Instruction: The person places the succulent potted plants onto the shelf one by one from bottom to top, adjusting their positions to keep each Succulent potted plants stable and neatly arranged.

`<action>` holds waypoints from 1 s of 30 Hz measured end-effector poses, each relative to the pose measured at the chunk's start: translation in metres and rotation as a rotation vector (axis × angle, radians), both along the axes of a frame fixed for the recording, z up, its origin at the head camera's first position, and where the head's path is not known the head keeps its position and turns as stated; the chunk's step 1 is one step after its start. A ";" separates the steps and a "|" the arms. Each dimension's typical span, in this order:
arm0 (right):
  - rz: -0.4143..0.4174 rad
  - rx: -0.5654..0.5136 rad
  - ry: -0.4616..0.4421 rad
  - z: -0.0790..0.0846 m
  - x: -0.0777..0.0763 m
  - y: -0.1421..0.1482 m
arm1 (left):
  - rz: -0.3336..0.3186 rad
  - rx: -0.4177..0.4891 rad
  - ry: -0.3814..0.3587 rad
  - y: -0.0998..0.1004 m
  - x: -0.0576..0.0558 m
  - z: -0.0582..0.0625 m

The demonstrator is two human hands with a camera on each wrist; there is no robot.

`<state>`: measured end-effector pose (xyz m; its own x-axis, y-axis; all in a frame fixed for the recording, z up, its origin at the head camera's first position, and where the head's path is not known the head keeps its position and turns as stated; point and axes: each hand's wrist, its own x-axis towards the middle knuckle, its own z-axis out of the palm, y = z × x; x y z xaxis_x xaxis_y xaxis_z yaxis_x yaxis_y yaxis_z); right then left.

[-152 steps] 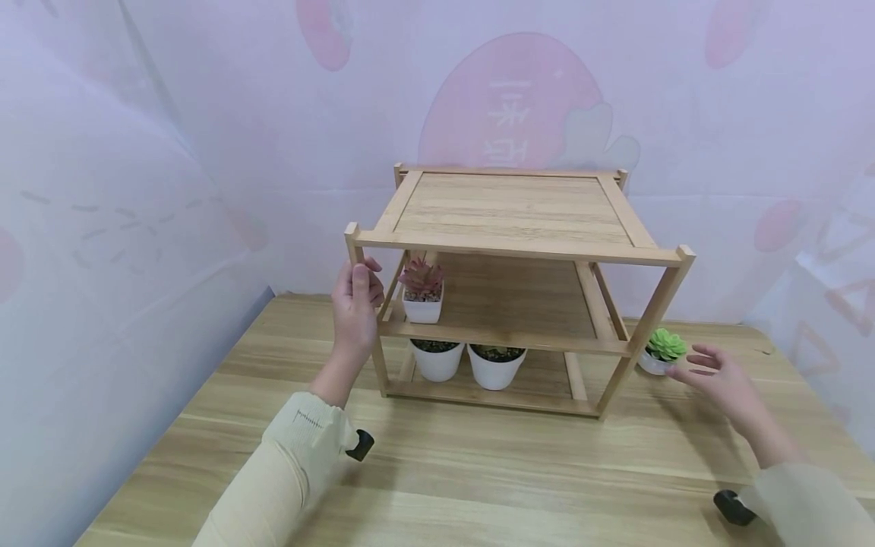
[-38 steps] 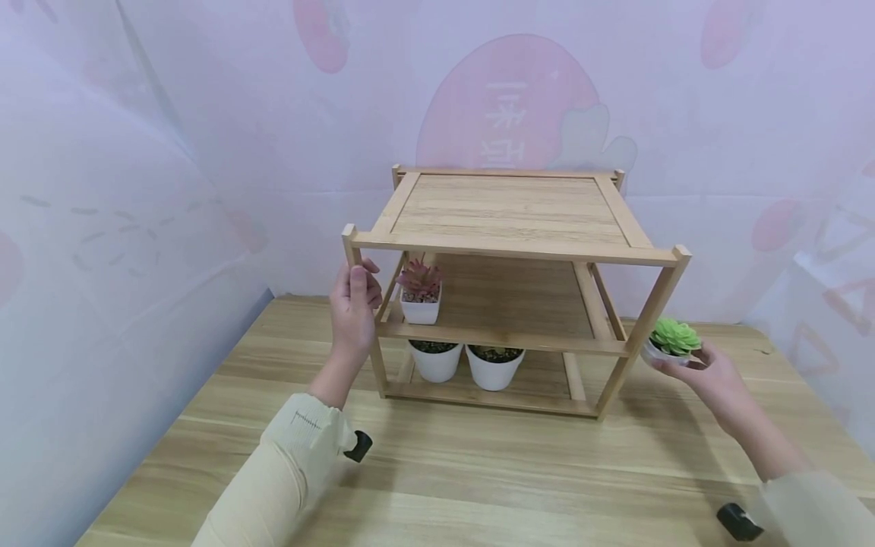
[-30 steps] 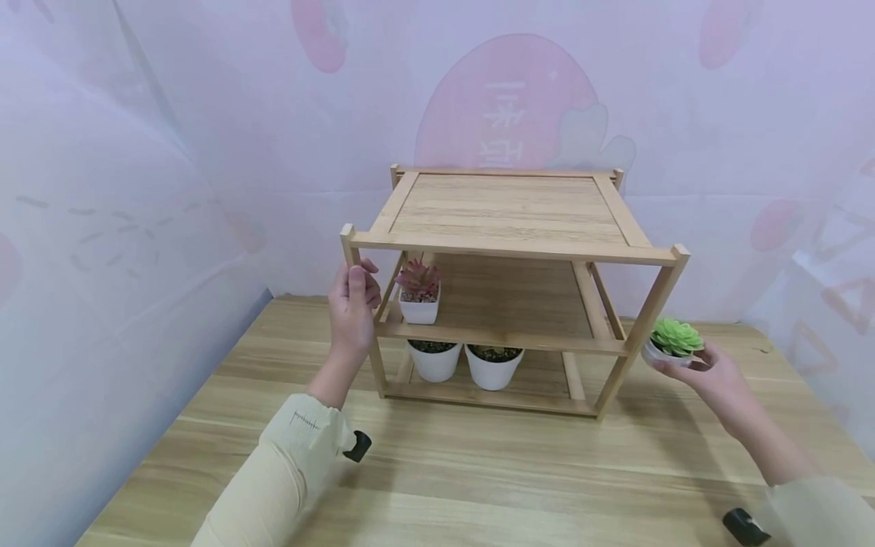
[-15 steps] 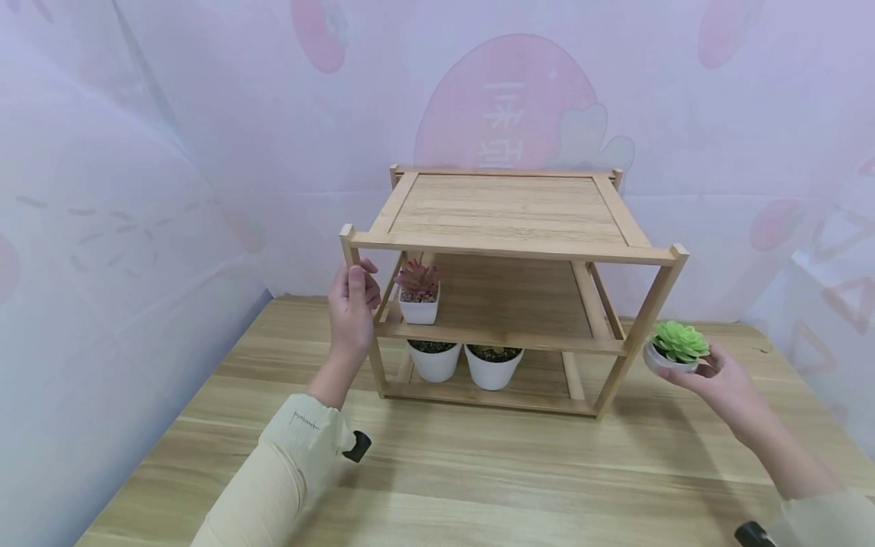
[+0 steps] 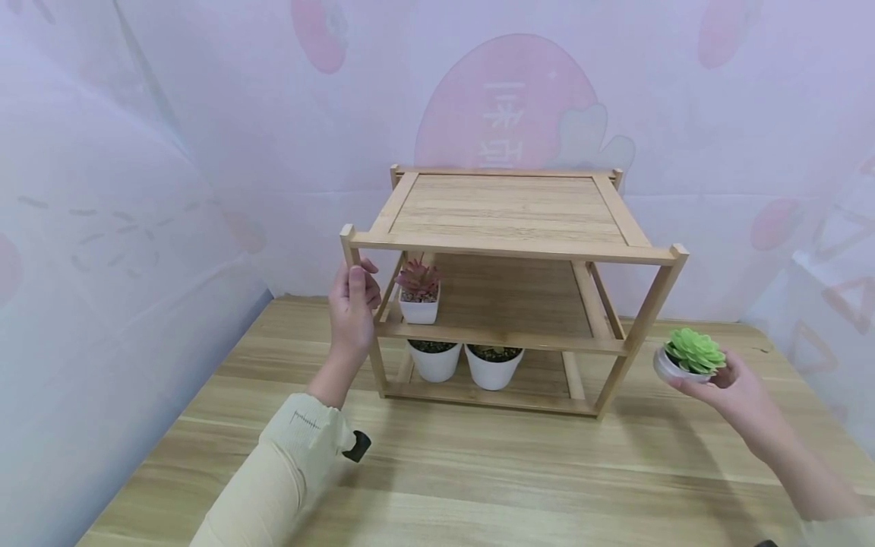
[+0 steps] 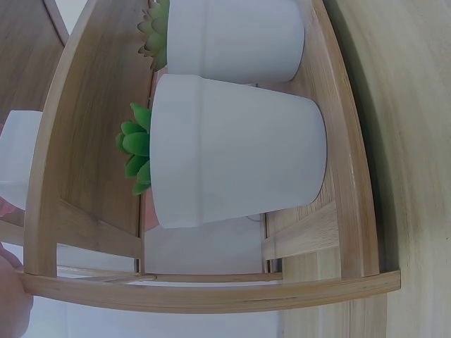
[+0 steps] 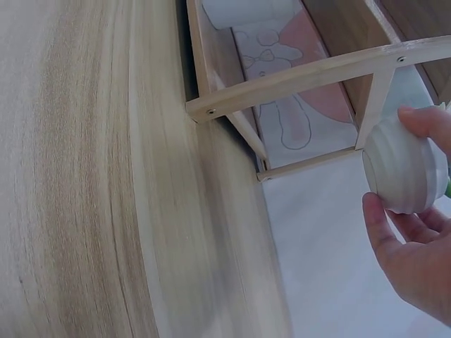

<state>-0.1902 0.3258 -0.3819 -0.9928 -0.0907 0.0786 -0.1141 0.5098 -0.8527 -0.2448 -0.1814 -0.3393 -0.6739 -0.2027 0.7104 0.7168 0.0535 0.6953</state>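
My right hand [image 5: 741, 395] holds a small potted succulent [image 5: 693, 353], bright green in a round white pot, to the right of the wooden shelf rack [image 5: 516, 209]. In the right wrist view the thumb and fingers grip the ridged white pot [image 7: 400, 165], raised off the table. My left hand [image 5: 353, 308] grips the rack's front left post, below its top corner. A reddish succulent in a square white pot [image 5: 419, 311] stands at the left of the middle shelf. Two white pots [image 6: 239, 151] with green succulents stand on the bottom shelf.
The rack stands on a wood-grain table [image 5: 478, 479], near the pale printed cloth backdrop [image 5: 307, 129]. Its front right post [image 5: 639, 334] rises between the right hand and the shelves. Another pale cloth wall [image 5: 102, 266] borders the table on the left.
The right hand has closed round the green succulent's pot, lifted it and moved it right and nearer to me. My left hand stays on the post; the rack keeps its place.
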 end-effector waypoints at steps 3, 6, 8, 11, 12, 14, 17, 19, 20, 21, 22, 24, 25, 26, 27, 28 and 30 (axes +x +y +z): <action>-0.006 -0.008 0.005 0.003 0.003 -0.001 | -0.003 0.006 -0.002 0.000 0.000 0.000; 0.003 -0.027 0.010 0.005 0.005 -0.003 | -0.007 0.008 -0.001 0.000 0.000 0.001; 0.006 -0.021 0.013 0.007 0.007 -0.006 | -0.010 0.013 -0.002 0.000 0.001 0.001; 0.016 -0.020 0.015 0.008 0.009 -0.010 | -0.014 0.019 -0.002 0.000 0.001 0.001; 0.019 -0.023 0.019 0.009 0.010 -0.011 | -0.012 0.017 -0.002 0.000 0.001 0.001; 0.029 -0.041 0.025 0.009 0.012 -0.013 | -0.009 0.013 -0.001 0.000 0.001 0.001; 0.052 -0.067 0.037 0.010 0.015 -0.016 | -0.004 0.005 -0.001 0.001 0.001 0.001; 0.061 -0.075 0.038 0.010 0.016 -0.017 | -0.002 0.002 -0.001 0.001 0.001 0.001; 0.062 -0.074 0.039 0.010 0.017 -0.018 | -0.003 0.003 0.000 0.001 0.001 0.001; 0.062 -0.071 0.037 0.011 0.017 -0.018 | -0.004 0.006 0.001 0.001 0.001 0.001; 0.062 -0.068 0.036 0.011 0.018 -0.019 | -0.007 0.009 0.002 0.001 0.001 0.001; 0.066 -0.071 0.032 0.012 0.019 -0.020 | -0.009 0.013 0.003 0.001 0.001 0.001; 0.069 -0.073 0.032 0.012 0.020 -0.021 | -0.011 0.016 0.003 0.001 0.001 0.001; 0.071 -0.078 0.030 0.013 0.020 -0.022 | -0.013 0.017 0.002 0.001 0.001 0.001; 0.074 -0.085 0.029 0.013 0.021 -0.023 | -0.013 0.017 0.001 0.001 0.001 0.001; 0.076 -0.097 0.030 0.014 0.021 -0.024 | -0.011 0.017 -0.002 0.001 0.001 0.001; 0.080 -0.113 0.034 0.015 0.022 -0.025 | -0.009 0.019 -0.007 0.001 0.002 0.001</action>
